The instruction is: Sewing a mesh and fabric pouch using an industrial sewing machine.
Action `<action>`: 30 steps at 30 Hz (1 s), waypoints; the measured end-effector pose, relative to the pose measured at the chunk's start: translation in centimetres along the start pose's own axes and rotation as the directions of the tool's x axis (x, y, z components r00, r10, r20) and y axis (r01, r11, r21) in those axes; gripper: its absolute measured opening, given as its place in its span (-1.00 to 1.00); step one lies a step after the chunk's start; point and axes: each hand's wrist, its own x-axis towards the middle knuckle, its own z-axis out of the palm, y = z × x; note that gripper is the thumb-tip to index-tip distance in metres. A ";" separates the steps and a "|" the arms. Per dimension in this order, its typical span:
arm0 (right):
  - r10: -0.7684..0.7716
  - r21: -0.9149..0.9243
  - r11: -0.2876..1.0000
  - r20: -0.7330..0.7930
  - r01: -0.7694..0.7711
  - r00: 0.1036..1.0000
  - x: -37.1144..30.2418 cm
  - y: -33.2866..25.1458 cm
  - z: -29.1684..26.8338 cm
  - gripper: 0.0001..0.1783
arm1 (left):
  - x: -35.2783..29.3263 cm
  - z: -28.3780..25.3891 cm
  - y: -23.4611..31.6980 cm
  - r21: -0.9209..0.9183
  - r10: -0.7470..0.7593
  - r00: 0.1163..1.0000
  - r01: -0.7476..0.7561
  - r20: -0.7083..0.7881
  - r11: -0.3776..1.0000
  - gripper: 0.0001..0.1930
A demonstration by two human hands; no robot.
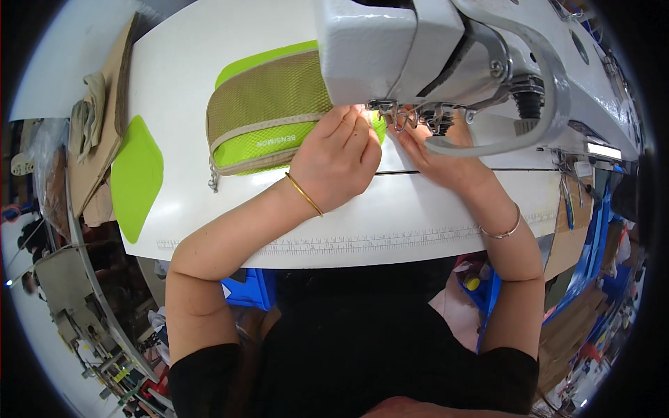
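A mesh pouch [272, 87], olive-brown over bright green, lies on the white sewing table left of the sewing machine head [369, 49]. My left hand [338, 157] is closed, pinching the pouch's right edge beside the needle area. My right hand [442, 160] rests on the table just right of the presser foot [398, 115], its visible fingers stretched toward the green fabric there. Machine parts cover some of those fingers. A zipper pull [213, 180] hangs off the pouch's near left corner. Light from the machine washes out the spot at the needle.
A loose green fabric piece [139, 177] lies at the table's left end, by a cardboard sheet [104, 118]. A printed ruler scale [334, 244] runs along the near edge. Blue bins [251, 289] stand below. Small tools [570, 202] sit at the right end.
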 end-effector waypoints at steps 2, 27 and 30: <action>-0.045 -0.059 0.997 0.019 0.046 0.999 -0.5 0.4 0.2 -0.72 | 0.1 -0.1 0.0 -0.008 0.005 1.000 -0.005 0.010 1.000 -0.76; -0.018 0.020 1.000 0.166 0.015 0.986 -1.5 -1.0 -0.4 -0.61 | -0.2 -0.2 0.0 -0.041 -0.017 0.997 0.020 0.070 0.999 -0.70; -0.059 0.126 0.990 0.014 0.057 0.998 -1.7 -0.6 0.4 -0.60 | 0.0 -0.6 -0.3 -0.002 0.021 0.996 -0.021 0.088 1.000 -0.70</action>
